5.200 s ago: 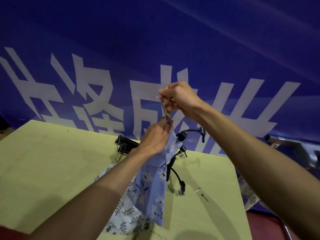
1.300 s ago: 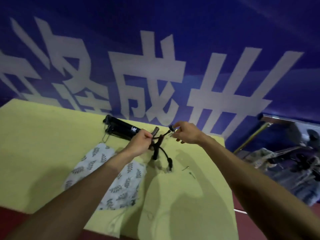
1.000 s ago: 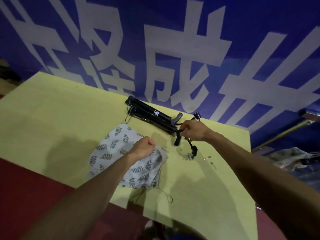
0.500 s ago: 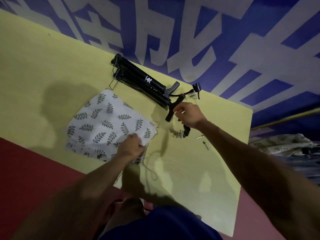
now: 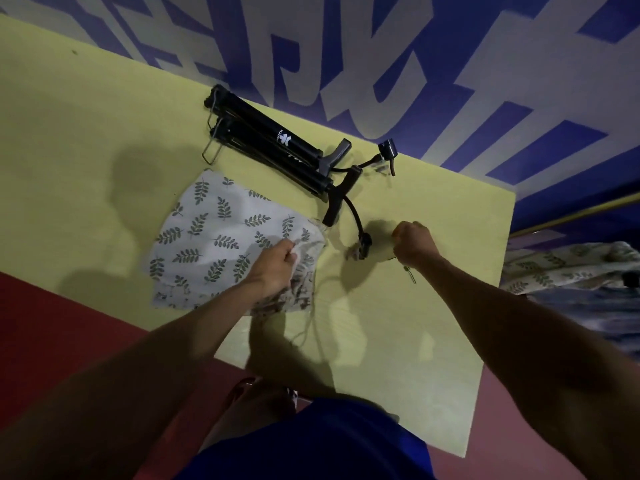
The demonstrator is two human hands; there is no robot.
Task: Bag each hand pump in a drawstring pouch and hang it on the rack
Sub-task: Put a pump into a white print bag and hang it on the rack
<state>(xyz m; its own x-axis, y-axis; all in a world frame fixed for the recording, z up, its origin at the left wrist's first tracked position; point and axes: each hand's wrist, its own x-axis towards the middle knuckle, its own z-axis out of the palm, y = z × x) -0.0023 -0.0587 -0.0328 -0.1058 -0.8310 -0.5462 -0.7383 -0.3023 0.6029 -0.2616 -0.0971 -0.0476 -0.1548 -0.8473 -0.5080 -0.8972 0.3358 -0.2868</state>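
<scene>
On the far edge of the yellow table (image 5: 86,150), seen from the head camera, two black hand pumps (image 5: 270,140) lie side by side against a blue banner (image 5: 381,46) with white characters, their handles pointing right. A black hose (image 5: 355,214) curls from the nearer one toward the person and ends just left of the right hand (image 5: 412,242). That hand is over the tabletop with its fingers curled into a fist, and nothing shows inside it. A leaf-print pouch (image 5: 214,233) lies flat just in front of the pumps, apart from them. The left hand (image 5: 273,261) pinches the pouch's gathered right edge between thumb and fingers. A thin cord (image 5: 311,327) trails from that edge toward the near side of the table. Small metal pins (image 5: 410,275) lie beside the right wrist. Off the table to the right, more printed fabric (image 5: 568,268) sits in a heap.
</scene>
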